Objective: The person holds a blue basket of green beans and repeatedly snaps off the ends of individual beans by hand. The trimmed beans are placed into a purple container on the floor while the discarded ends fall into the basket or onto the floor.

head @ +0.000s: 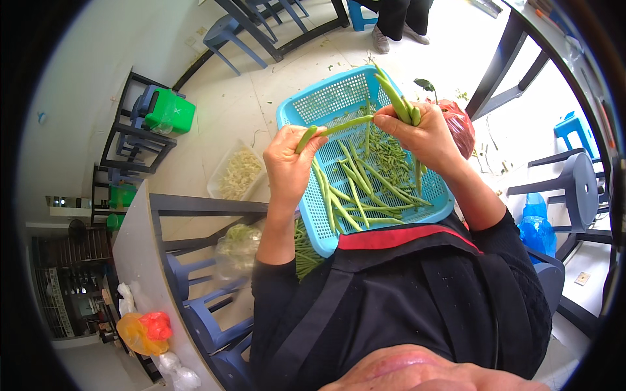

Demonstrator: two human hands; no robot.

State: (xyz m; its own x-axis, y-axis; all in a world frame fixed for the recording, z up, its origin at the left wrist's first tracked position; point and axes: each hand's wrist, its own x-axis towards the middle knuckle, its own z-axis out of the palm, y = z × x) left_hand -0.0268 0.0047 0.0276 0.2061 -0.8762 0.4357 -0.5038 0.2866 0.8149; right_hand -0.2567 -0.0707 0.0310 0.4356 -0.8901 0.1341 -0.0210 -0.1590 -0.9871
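A green bean (348,125) stretches between my two hands above a blue plastic basket (320,100). My left hand (291,159) pinches its left end, and a short bean piece (306,139) pokes up from the same grip. The bean's other end is between the fingertips of my right hand (421,129), which also clutches a small bunch of beans (395,96). Inside the basket, whole beans (359,178) lie toward my lap and short snapped pieces (386,151) are heaped on the right.
Left of the basket sits a clear tub of pale cut vegetables (240,168). More long beans (307,254) lie below my left forearm. A red plastic bag (457,127) stands right of the basket. A table (146,244) and blue stools (210,313) flank my left; another person's legs (395,19) are ahead.
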